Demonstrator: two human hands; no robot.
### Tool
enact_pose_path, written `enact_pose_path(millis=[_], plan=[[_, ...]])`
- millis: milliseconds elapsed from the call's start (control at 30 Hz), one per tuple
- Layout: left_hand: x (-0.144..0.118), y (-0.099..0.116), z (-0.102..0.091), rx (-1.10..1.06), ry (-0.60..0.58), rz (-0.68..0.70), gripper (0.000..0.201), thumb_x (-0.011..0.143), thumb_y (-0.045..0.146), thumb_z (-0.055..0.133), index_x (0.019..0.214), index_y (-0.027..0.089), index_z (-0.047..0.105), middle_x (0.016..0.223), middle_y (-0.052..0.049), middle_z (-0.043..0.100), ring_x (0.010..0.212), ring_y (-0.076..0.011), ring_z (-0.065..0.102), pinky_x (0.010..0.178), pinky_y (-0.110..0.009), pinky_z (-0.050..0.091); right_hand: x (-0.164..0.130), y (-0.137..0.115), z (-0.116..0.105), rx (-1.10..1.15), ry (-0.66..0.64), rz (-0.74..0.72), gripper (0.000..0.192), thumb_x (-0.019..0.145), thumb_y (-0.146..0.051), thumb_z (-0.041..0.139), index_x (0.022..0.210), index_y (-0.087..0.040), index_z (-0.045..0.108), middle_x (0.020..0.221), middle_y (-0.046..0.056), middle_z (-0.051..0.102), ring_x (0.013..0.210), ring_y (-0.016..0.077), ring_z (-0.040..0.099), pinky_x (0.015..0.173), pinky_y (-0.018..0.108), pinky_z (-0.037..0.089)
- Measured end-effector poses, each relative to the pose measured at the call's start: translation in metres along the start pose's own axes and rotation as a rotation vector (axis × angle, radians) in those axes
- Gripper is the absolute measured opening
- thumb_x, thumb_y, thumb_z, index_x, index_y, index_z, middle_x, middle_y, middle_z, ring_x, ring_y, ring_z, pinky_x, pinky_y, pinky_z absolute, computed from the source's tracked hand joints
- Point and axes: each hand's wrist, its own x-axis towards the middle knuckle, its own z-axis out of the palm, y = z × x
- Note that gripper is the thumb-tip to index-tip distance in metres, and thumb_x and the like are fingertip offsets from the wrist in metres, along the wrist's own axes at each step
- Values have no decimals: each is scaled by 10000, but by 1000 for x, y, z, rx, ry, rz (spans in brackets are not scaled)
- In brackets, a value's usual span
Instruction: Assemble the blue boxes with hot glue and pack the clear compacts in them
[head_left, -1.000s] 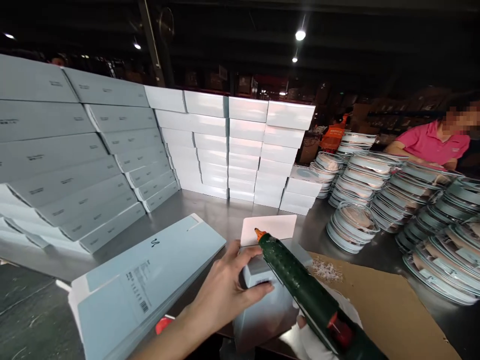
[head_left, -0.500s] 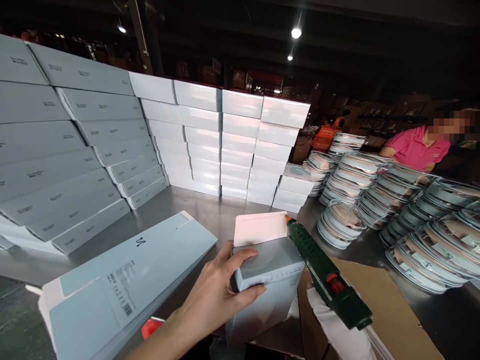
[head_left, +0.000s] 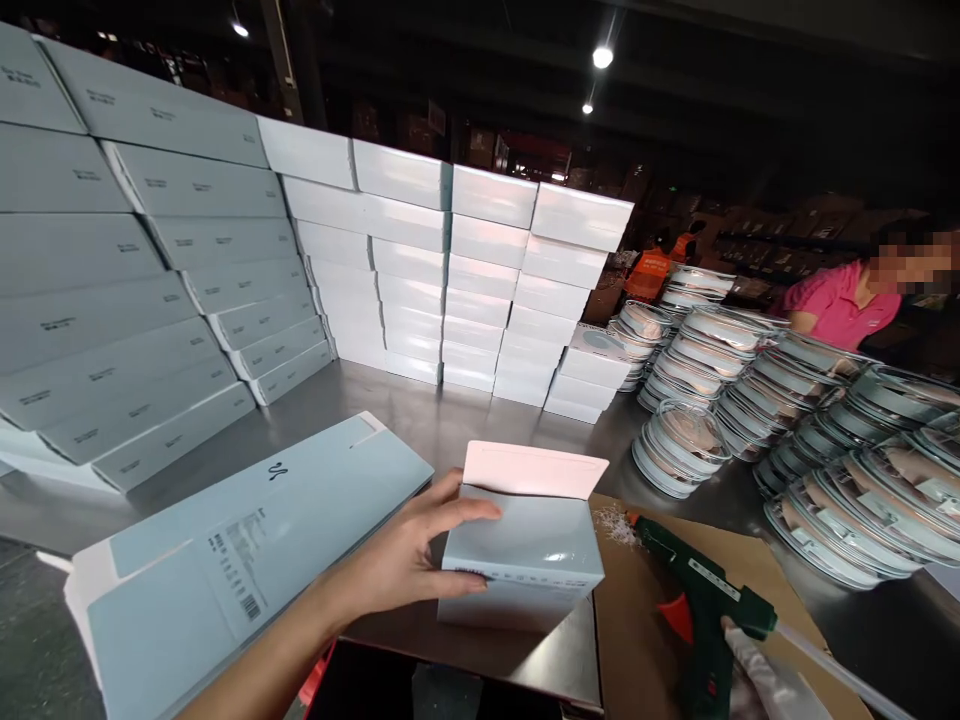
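Box point(head_left: 521, 560) of pale blue card stands on the steel worktop point(head_left: 420, 420), its white flap point(head_left: 532, 470) raised at the far edge. The left hand point(head_left: 409, 555) grips the box's left end, thumb on the upper edge and fingers wrapped around the near face. To the right of that hand, past the box, a green glue gun point(head_left: 701, 590) rests on a sheet of brown cardboard point(head_left: 637, 640), its nozzle pointing toward the box; the right hand point(head_left: 754, 680), in a white glove, holds it at the handle, though how tightly the fingers close I cannot tell. Left of the left hand lies a pile of flat blue cartons point(head_left: 240, 550). Beyond both hands rise stacks of closed boxes point(head_left: 450, 280), and far to the right stand stacks of round lidded trays point(head_left: 750, 390), with a person in a pink shirt point(head_left: 844, 300) behind them
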Motion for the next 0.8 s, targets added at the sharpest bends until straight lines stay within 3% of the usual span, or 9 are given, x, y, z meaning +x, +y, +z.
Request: enact_pose_path(millis=[100, 167, 233, 267, 333, 433, 500, 667, 800], plan=[[0, 2, -1, -20, -6, 14, 554, 747, 180, 903, 1238, 359, 720, 1329, -55, 625, 1204, -276, 652, 1000, -340, 554, -9, -22, 14, -116, 75, -64, 198, 692, -474, 865, 739, -306, 771, 462, -1, 639, 619, 312, 765, 561, 379, 628], [-1, 2, -1, -28, 0, 29, 544, 768, 183, 894, 1244, 371, 710, 1338, -55, 615, 1216, -282, 649, 1005, -348, 557, -14, -38, 46, -110, 17, -213, 535, 582, -441, 946, 1073, -339, 759, 918, 22, 814, 993, 306, 774, 904, 389, 623], [-3, -1, 1, -32, 9, 54, 524, 797, 214, 882, 1257, 383, 695, 1298, -53, 619, 1202, -286, 657, 984, -354, 573, -14, -48, 84, -92, -265, -494, 1036, 579, -453, 963, 1488, -413, 466, 1493, 33, 612, 1393, 289, 557, 1191, 449, 412], [-3, -3, 3, -32, 18, 67, 495, 819, 245, 872, 1258, 384, 690, 1272, -55, 617, 1183, -288, 666, 960, -355, 587, -12, -50, 100, -91, -426, -567, 1130, 628, -475, 947, 1561, -471, 310, 1600, 20, 495, 1461, 274, 481, 1230, 492, 334], [-4, -9, 10, -37, 58, 101, 443, 871, 344, 828, 1276, 385, 654, 1317, -71, 561, 1196, -302, 659, 933, -375, 603, -8, -46, 120, -102, -637, -677, 1092, 747, -494, 883, 1581, -543, 179, 1592, 13, 500, 1500, 262, 424, 1236, 572, 258], [-5, -21, 23, -83, 168, 198, 582, 941, 511, 703, 1432, 490, 391, 1492, -80, 357, 1333, -324, 575, 973, -445, 596, -3, -33, 126, -173, -641, -830, 796, 883, -431, 782, 1546, -513, 349, 1427, 44, 649, 1463, 268, 480, 1226, 566, 285], [-6, -25, 27, -101, 207, 268, 673, 973, 510, 658, 1483, 559, 222, 1451, -60, 383, 1365, -299, 544, 1041, -483, 557, -4, -30, 123, -243, -649, -975, 649, 921, -369, 744, 1502, -454, 468, 1409, 69, 653, 1454, 274, 491, 1208, 508, 360], [-6, -13, 14, 8, 58, 259, 289, 987, 279, 691, 1248, 397, 728, 1236, -65, 556, 1338, -304, 551, 1151, -472, 465, -15, -48, 132, -459, -693, -1373, 485, 930, -191, 693, 1370, -376, 604, 1287, 66, 671, 1363, 260, 553, 1111, 452, 495], [-1, 4, 5, 14, -23, 209, 197, 998, 293, 667, 1143, 310, 799, 1281, -107, 578, 1424, -335, 497, 1154, -470, 475, -14, -55, 141, -537, -632, -1477, 506, 917, -88, 646, 1341, -359, 602, 1307, 60, 670, 1269, 238, 599, 1076, 465, 516]])
